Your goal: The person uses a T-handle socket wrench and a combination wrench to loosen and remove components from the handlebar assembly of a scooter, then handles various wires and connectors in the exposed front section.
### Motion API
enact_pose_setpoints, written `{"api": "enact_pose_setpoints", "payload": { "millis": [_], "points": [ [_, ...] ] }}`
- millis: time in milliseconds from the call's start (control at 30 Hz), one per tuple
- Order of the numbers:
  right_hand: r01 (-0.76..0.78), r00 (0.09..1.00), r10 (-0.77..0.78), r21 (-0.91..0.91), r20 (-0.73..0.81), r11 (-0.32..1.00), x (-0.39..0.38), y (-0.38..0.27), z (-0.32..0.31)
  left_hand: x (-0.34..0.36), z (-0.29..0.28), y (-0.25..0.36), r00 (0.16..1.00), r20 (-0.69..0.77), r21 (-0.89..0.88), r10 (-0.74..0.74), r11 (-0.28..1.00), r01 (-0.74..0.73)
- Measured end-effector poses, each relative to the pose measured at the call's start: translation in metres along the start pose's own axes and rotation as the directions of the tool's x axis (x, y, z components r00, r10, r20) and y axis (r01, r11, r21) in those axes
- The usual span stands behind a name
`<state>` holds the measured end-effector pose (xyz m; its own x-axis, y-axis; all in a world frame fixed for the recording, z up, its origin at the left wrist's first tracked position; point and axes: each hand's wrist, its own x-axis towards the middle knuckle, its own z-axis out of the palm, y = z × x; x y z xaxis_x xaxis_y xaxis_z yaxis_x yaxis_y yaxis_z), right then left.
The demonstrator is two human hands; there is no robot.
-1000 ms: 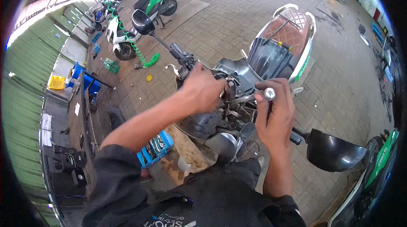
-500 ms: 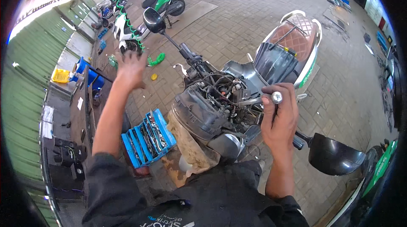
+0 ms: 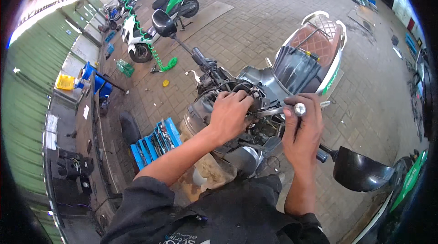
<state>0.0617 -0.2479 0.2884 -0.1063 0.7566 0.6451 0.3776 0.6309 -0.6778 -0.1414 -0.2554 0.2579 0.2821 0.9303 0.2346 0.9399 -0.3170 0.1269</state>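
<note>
A scooter stands before me with its front stripped, showing a bundle of dark wires and parts [image 3: 262, 127]. My left hand [image 3: 230, 114] reaches into these parts, its fingers curled downward. The fingertips are hidden, so what they grip cannot be made out. At the right side of the opening, my right hand [image 3: 303, 137] is closed around a shiny metal bar-shaped hand tool [image 3: 299, 109], whose rounded end shows above the thumb. A metal shaft [image 3: 270, 112] runs left from near that hand into the parts; where it ends is hidden.
A blue cantilever toolbox [image 3: 157, 141] full of tools lies open left of the scooter, partly behind my left forearm. Mirrors [image 3: 362, 168] stick out on both sides. The brown quilted seat [image 3: 315, 38] carries dark panels. A green coiled hose [image 3: 169, 64] trails on the paving.
My left hand has swung right and down from the open space above the toolbox into the scooter's exposed parts. My right hand keeps its grip on the metal tool, almost still.
</note>
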Motion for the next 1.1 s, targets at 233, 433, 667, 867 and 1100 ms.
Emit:
{"api": "enact_pose_setpoints", "payload": {
  "millis": [233,433,667,867,1100],
  "points": [
    [-0.012,1.000,0.012,0.032,0.001,0.999,0.000,0.000,0.000,0.005,0.007,0.007,0.991,-0.004,-0.005,-0.131,0.991,0.131],
    [-0.004,1.000,0.005,0.023,-0.013,1.000,0.001,0.000,-0.002,0.002,0.008,0.005,0.997,-0.025,-0.076,-0.078,0.994,0.076],
    [-0.008,1.000,0.007,0.021,0.020,1.000,0.001,0.002,0.001,-0.007,0.018,0.011,0.998,-0.038,0.035,-0.042,0.998,0.043],
    [-0.004,1.000,0.004,0.012,0.023,1.000,0.001,-0.001,-0.001,0.000,0.019,0.020,0.976,-0.006,-0.114,-0.219,0.970,0.217],
    [0.043,0.999,-0.043,-0.011,0.028,0.999,0.002,-0.005,-0.002,-0.005,0.016,0.028,0.975,-0.067,-0.079,-0.212,0.975,0.206]
  ]
}}
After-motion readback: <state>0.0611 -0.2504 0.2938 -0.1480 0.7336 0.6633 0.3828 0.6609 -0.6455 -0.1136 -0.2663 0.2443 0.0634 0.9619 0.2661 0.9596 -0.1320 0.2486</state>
